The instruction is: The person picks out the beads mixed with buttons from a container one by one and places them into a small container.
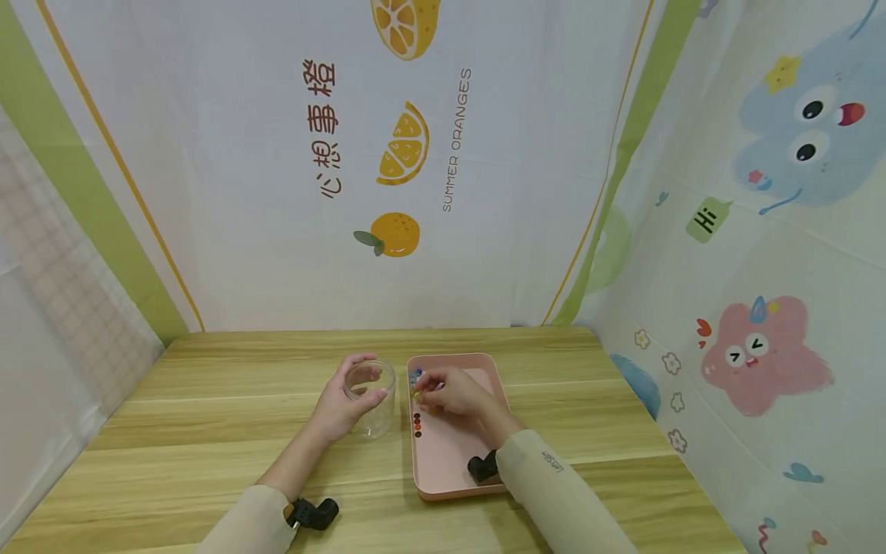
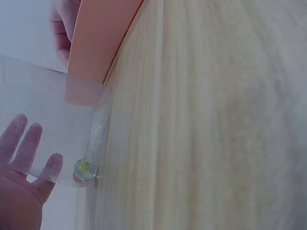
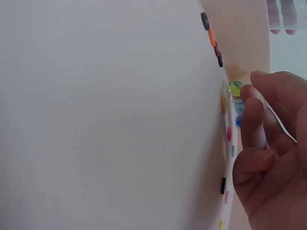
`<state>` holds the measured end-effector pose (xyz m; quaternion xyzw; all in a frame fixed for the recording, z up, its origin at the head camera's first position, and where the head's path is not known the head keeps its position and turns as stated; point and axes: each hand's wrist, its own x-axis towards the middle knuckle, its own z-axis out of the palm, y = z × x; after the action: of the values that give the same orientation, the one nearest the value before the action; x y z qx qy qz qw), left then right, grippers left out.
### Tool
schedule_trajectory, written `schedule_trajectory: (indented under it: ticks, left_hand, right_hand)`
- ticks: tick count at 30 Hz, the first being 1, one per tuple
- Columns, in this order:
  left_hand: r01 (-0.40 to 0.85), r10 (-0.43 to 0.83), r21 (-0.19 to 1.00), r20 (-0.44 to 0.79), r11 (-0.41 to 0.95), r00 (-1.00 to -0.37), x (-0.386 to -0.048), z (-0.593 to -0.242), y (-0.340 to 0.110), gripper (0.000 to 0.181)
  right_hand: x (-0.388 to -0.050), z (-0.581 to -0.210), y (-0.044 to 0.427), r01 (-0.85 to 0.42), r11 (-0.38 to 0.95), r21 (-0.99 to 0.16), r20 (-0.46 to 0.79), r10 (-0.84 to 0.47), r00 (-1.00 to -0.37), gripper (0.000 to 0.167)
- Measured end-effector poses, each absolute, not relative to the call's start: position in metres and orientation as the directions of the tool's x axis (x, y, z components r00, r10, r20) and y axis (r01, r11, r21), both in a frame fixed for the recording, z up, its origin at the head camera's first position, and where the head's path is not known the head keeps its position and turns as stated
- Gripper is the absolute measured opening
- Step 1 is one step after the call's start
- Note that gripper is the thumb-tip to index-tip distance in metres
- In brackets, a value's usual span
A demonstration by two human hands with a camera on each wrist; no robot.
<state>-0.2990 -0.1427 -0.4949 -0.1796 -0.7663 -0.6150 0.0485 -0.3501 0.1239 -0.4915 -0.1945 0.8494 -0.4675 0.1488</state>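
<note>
My left hand [image 1: 337, 408] grips a clear plastic jar [image 1: 376, 423], fingers and thumb round its upper part. One marble [image 2: 83, 168] with a yellow-green core lies at the jar's bottom. Over the pink tray [image 1: 450, 462], my right hand [image 1: 453, 392] has bent fingers with the tips at a yellow-green marble [image 3: 235, 88] by the tray's left wall. In the right wrist view the marble shows beside the fingertips, with no clear pinch round it. Blue marbles [image 1: 418, 372] lie in line beyond it.
Small flat coloured discs [image 1: 418, 425] lie along the tray's left side, more of them [image 3: 223, 185] showing in the right wrist view. The wooden table [image 1: 208, 415] carries jar and tray. Printed cloth [image 1: 242, 231] hangs behind and at the sides.
</note>
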Motion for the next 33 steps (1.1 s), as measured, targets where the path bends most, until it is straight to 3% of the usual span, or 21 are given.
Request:
schedule_trajectory:
  ticks: [4, 17, 33]
  left_hand:
    - [0.332, 0.215, 0.926, 0.292, 0.179, -0.932, -0.299, -0.495, -0.143, 0.063]
    - [0.329, 0.211, 0.928, 0.29, 0.177, -0.933, -0.298, -0.495, -0.143, 0.062]
    - [0.329, 0.21, 0.926, 0.29, 0.185, -0.934, -0.298, -0.493, -0.142, 0.063]
  right_hand:
    - [-0.349, -0.487, 0.125, -0.194, 0.528, -0.827, -0.075, -0.444, -0.893, 0.013]
    - [-0.352, -0.478, 0.142, -0.16, 0.482, -0.862, -0.082, -0.444, -0.892, 0.022]
    - [-0.354, -0.462, 0.165, -0.2, 0.378, -0.904, 0.038, -0.396, -0.918, 0.033]
